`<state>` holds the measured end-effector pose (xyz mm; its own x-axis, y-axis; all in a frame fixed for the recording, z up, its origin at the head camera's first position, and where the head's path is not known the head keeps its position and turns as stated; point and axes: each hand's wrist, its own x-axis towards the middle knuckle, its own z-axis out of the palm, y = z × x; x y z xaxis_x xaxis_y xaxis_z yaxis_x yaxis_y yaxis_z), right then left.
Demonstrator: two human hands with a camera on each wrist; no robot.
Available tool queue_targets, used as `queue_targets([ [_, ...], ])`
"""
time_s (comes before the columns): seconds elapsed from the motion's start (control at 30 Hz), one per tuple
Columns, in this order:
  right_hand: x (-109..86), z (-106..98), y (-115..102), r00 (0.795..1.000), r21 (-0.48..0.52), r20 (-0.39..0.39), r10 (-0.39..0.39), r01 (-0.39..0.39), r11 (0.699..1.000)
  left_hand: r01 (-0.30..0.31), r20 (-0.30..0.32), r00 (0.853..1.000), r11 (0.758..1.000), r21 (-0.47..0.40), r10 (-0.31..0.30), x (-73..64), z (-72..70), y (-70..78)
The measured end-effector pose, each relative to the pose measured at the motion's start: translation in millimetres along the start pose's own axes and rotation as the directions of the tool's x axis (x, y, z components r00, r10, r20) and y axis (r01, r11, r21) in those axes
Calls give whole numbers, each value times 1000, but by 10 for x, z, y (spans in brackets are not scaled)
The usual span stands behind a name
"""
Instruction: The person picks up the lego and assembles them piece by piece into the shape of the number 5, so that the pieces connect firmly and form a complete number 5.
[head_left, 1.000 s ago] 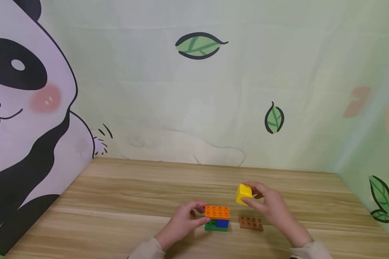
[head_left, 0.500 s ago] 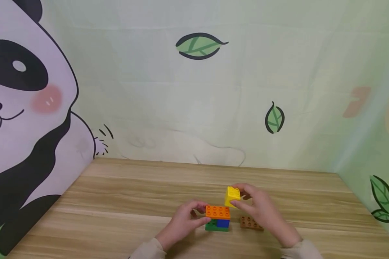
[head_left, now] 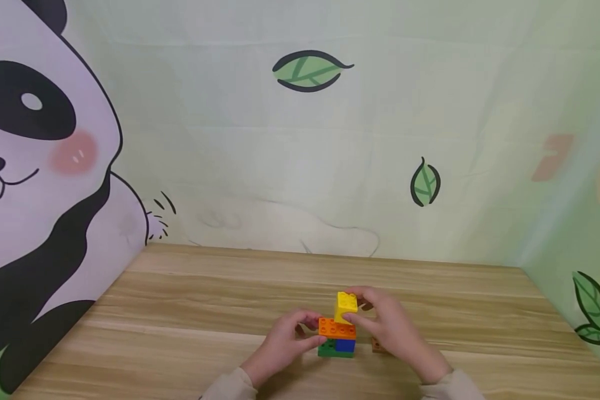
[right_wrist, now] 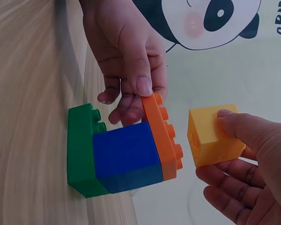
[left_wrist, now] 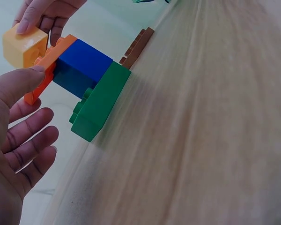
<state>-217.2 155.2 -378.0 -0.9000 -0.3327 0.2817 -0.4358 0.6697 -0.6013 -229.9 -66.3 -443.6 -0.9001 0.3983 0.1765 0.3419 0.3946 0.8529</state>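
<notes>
A small stack of toy building bricks stands on the wooden table: a green brick (right_wrist: pixel 82 154) at the bottom, a blue brick (right_wrist: pixel 128 157) on its right half, and a flat orange brick (head_left: pixel 330 329) on top. My left hand (head_left: pixel 287 340) pinches the orange brick's left end between thumb and fingers. Between my right thumb and fingers is a yellow block (head_left: pixel 346 305), upright with its studs up. The right hand (head_left: pixel 390 328) holds it close over the orange studs; a narrow gap shows between them in the right wrist view.
A flat brown brick (left_wrist: pixel 137 48) lies on the table (head_left: pixel 220 289) just right of the stack, mostly hidden behind my right hand in the head view. Cloth backdrops printed with a panda (head_left: pixel 40 166) and leaves enclose the table at the back and sides.
My right hand has carried the yellow block left and slightly down, from above the brown brick to over the orange one. The left hand keeps its grip on the stack.
</notes>
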Motion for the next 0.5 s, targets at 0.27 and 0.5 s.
queue_targets([
  [0.27, 0, 132, -35, 999, -3, -17, -43, 43, 999, -21, -7, 1000, 1000, 13, 21, -27, -2, -2],
  [0.5, -9, 201, -68, 998, 21, -8, -63, 63, 998, -43, -10, 999, 999, 23, 44, -20, 1, -12],
])
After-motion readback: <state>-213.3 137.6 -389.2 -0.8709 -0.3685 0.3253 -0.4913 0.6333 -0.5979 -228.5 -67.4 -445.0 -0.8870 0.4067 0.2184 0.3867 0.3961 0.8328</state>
